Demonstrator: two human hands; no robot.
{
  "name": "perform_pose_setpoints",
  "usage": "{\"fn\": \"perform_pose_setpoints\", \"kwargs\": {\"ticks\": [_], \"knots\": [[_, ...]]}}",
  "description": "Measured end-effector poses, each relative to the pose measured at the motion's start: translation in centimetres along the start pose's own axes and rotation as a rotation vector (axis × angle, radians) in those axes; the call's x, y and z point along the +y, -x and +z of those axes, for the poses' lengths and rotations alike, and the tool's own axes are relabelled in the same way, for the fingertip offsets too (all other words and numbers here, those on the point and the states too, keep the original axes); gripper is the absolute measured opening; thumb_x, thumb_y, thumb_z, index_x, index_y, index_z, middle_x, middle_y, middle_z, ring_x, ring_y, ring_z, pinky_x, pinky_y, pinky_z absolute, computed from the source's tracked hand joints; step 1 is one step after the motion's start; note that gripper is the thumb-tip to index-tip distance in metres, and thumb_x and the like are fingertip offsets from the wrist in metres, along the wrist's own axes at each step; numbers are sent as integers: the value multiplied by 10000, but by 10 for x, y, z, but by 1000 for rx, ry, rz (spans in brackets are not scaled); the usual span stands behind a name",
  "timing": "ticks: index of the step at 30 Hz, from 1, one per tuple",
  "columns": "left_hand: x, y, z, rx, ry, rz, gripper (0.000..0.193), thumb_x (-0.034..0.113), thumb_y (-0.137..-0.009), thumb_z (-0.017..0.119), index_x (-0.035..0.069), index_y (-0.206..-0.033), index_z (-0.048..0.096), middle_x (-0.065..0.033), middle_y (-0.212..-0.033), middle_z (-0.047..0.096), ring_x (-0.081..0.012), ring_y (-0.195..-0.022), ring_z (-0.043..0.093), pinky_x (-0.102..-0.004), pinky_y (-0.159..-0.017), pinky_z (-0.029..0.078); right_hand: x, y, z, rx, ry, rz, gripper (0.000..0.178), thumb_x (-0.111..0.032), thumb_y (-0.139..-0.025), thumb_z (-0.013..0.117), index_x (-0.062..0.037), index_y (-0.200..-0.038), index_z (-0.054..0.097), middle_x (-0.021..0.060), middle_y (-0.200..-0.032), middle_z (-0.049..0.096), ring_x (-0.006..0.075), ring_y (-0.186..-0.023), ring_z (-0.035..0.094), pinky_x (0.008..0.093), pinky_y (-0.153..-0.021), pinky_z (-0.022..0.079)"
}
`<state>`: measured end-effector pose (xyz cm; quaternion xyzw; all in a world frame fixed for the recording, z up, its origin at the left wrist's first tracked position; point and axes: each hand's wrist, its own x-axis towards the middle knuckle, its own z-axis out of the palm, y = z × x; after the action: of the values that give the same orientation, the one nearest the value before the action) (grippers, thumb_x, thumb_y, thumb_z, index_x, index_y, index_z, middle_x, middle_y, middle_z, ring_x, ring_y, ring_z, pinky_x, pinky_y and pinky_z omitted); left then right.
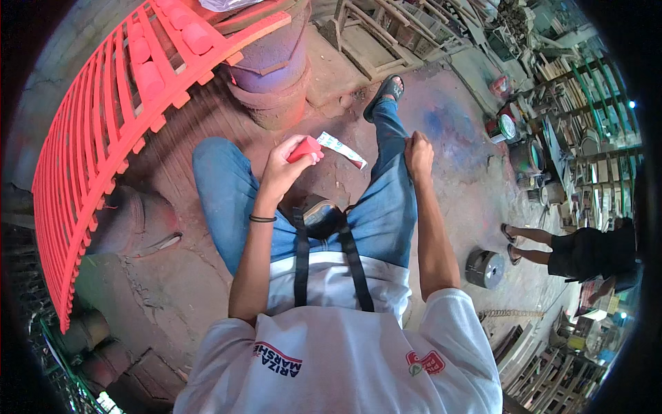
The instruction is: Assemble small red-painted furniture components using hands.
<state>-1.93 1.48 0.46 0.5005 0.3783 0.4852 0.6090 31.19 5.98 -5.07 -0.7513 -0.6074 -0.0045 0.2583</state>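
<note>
Red, the cylinder [304,149] is clamped in your left hand [291,163]; it looks light and stiff, best gripped by its sides. A thin strip [343,150] shows just right of that hand. Your right hand [418,157] curls on your knee [396,156]; I can't tell if it's empty.

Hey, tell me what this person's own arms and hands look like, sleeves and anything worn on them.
The sleeves are short and white, leaving the forearms bare. The left hand is ungloved, with a thin dark band around the wrist. The right hand is ungloved too, and no band shows there.
</note>
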Motion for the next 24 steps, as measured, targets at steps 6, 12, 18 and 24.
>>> {"fn": "perform_pose_setpoints", "kwargs": {"ticks": [6, 12, 18, 24], "knots": [[1, 0, -3, 1, 18, 6, 209, 1, -836, 609, -54, -1038, 595, -82, -920, 664, -117, -837, 629, -236, -770, 495, -2, 2, 8, -244, 36, -106, 298, -178, -760, 713, -86, -1041, 679, 140, -1041, 613, 355, -986, 584, 461, -825, 452], [-4, 0, -2, -38, 23, -12, 216, 8, -868, 575, -57, -1073, 580, -96, -940, 659, -129, -849, 621, -250, -775, 496, -6, 8, 21, -179, 58, 54, 301, -183, -774, 712, -49, -1041, 678, 138, -1049, 635, 335, -977, 593, 442, -879, 463], [-2, 0, 2, -31, 59, -8, 197, -2, -861, 588, -63, -1048, 593, -94, -921, 662, -118, -821, 615, -241, -759, 498, -4, 9, 27, -163, -106, 372, 334, -250, -777, 732, -41, -1036, 693, 157, -1140, 631, 346, -1074, 584, 440, -913, 459], [3, 0, 11, -61, 46, -15, 210, 7, -859, 597, -58, -1058, 590, -96, -930, 668, -118, -821, 621, -242, -763, 497, 29, 6, 52, -232, -68, -81, 420, -317, -706, 770, -50, -1023, 705, 201, -1089, 659, 358, -994, 641, 419, -866, 493]]}}
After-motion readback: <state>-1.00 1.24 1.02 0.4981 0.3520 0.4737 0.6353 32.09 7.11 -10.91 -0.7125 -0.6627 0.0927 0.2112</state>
